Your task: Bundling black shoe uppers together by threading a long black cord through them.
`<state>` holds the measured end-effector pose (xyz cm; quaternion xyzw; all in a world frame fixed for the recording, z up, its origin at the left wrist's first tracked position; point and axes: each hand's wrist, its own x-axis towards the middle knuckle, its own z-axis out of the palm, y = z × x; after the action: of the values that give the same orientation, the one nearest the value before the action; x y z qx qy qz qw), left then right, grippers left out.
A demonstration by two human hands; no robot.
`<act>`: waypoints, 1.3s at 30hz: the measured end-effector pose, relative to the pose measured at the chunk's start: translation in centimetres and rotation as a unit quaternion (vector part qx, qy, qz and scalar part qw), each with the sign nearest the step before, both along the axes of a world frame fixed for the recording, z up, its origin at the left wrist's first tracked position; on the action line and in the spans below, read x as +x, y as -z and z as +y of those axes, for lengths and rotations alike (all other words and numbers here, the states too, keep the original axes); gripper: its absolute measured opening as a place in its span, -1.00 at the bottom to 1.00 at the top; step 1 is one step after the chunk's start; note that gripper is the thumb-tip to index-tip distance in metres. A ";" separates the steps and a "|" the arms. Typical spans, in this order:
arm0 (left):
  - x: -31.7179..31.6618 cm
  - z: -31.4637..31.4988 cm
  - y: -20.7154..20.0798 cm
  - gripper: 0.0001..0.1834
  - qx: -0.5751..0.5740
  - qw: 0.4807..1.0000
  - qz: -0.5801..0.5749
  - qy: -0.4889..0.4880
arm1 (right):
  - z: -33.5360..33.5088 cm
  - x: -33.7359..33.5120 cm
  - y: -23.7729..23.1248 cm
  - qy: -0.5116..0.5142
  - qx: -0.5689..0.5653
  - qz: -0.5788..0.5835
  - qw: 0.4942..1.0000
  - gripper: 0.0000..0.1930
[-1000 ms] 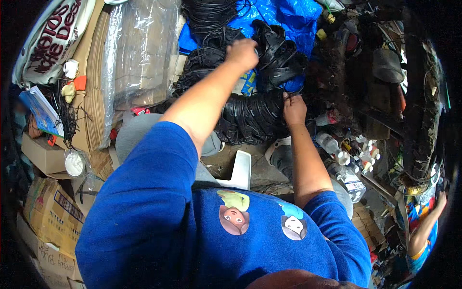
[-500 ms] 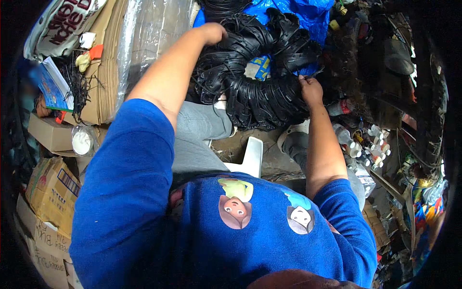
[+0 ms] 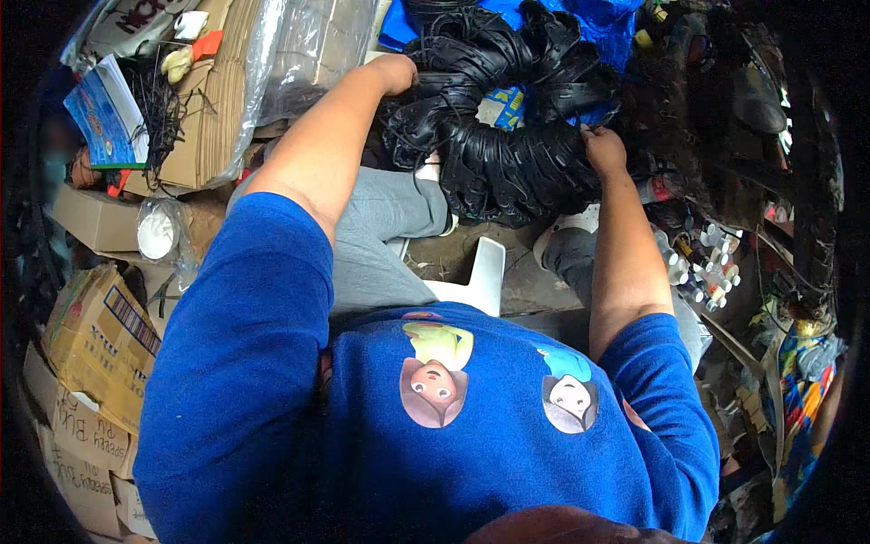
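Observation:
A thick ring-shaped bundle of black strappy pieces (image 3: 517, 172), which look like sandal uppers packed side by side, lies in front of my knees. At its left edge my left hand (image 3: 395, 74) is closed on the black straps, its fingertips partly hidden. My right hand (image 3: 604, 150) pinches the ring's right edge, thumb uppermost. Through the hole in the middle a patch of blue and yellow printed material (image 3: 509, 107) shows. Blue plastic sheeting (image 3: 603, 27) lies behind the bundle.
Left are stacked cardboard sheets (image 3: 222, 118), a clear-wrapped pack (image 3: 313, 77), a blue book (image 3: 104, 118) and cartons (image 3: 104, 349). A white plastic stool part (image 3: 488, 276) stands between my legs. Right are small white-capped bottles (image 3: 711, 267) and dark clutter (image 3: 743, 172).
The whole view has shifted a little. My left hand has come slightly nearer along the bundle's left edge. My right hand keeps its place on the right edge.

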<state>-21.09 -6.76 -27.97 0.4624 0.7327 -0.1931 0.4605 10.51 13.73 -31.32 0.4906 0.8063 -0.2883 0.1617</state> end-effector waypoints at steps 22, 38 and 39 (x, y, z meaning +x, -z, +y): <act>7.0 -2.0 -1.6 -0.49 0.032 0.983 0.163 0.083 | 1.6 0.5 1.5 0.045 -0.127 -0.015 0.991 -0.51; 10.8 -2.8 -0.9 -0.46 0.202 0.916 0.000 0.348 | 2.0 1.0 1.8 0.095 -0.172 0.069 0.978 -0.53; 11.2 -2.2 -1.4 -0.47 0.195 0.911 0.006 0.363 | 2.0 1.1 2.0 0.109 -0.183 0.082 0.974 -0.54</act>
<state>-9.90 -8.93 -26.61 0.7758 0.5403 -0.2024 0.2552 11.63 15.75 -33.32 0.5124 0.6919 -0.4861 0.1496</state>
